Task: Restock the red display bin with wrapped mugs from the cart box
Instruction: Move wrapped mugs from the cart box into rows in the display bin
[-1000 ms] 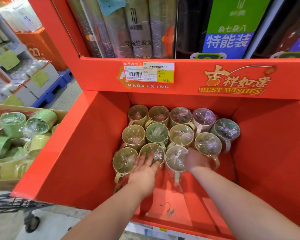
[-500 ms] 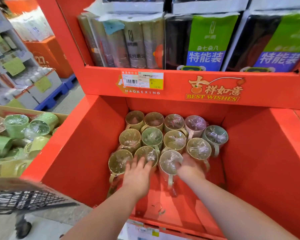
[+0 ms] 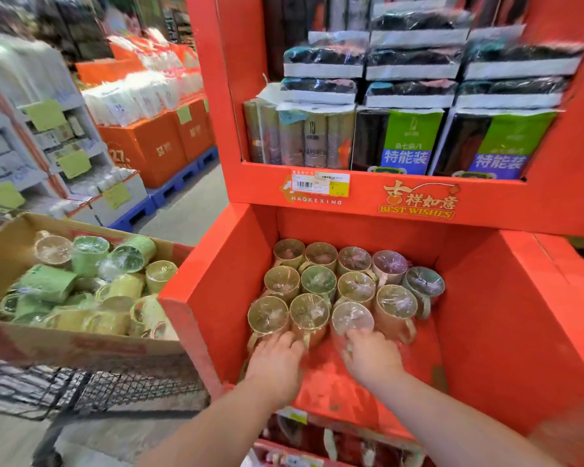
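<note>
Both hands drawn back off mug tops | left hand [image 3: 277,362] fingers straight, touching front row | right hand [image 3: 373,358] on front mug [image 3: 352,320], grip unclear, blurred | bin [image 3: 196,281]: 12 mugs [image 3: 318,281], unchanged | box [image 3: 81,345]: heap, uncountable

The display bin [image 3: 216,271] is bright orangey-red all over, with yellow lettering [image 3: 417,210] and a white-and-yellow price label [image 3: 321,185]. The mugs [image 3: 356,287] in it are mostly tan under shiny clear wrap, plus a green mug [image 3: 318,280], a pink mug [image 3: 389,264] and a grey-teal mug [image 3: 423,285]. The cart box [image 3: 4,261] is plain brown cardboard, and the box mugs [image 3: 54,284] are light green and pale yellow. The packs [image 3: 408,143] up top are black with green and blue labels. The cart mesh [image 3: 115,385] is black.
</note>
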